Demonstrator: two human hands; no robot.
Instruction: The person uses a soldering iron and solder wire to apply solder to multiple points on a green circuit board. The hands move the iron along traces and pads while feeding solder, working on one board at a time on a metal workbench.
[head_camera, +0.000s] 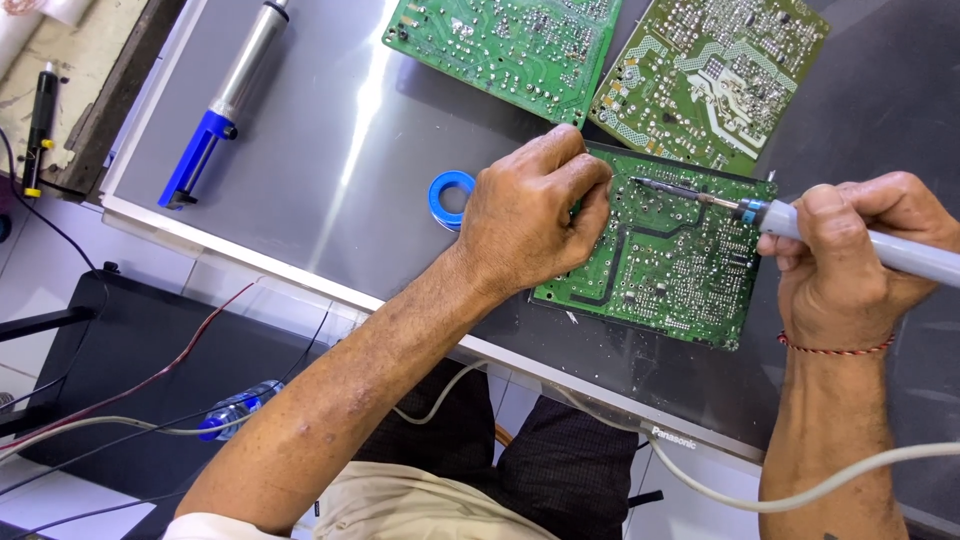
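Note:
A green circuit board (670, 265) lies solder side up on a dark glossy panel (330, 150). My left hand (530, 215) rests on the board's left edge with fingers curled, holding it down. My right hand (850, 260) grips a grey soldering iron (800, 222). Its thin tip points left and touches the board's upper middle, close to my left fingers. The iron's pale cable runs down past my right wrist.
Two more green circuit boards (510, 40) (715, 70) lie at the top. A blue spool (452, 198) sits left of my left hand. A blue and silver desoldering pump (225, 100) lies at the upper left. Wires and a plastic bottle (235, 410) are on the floor.

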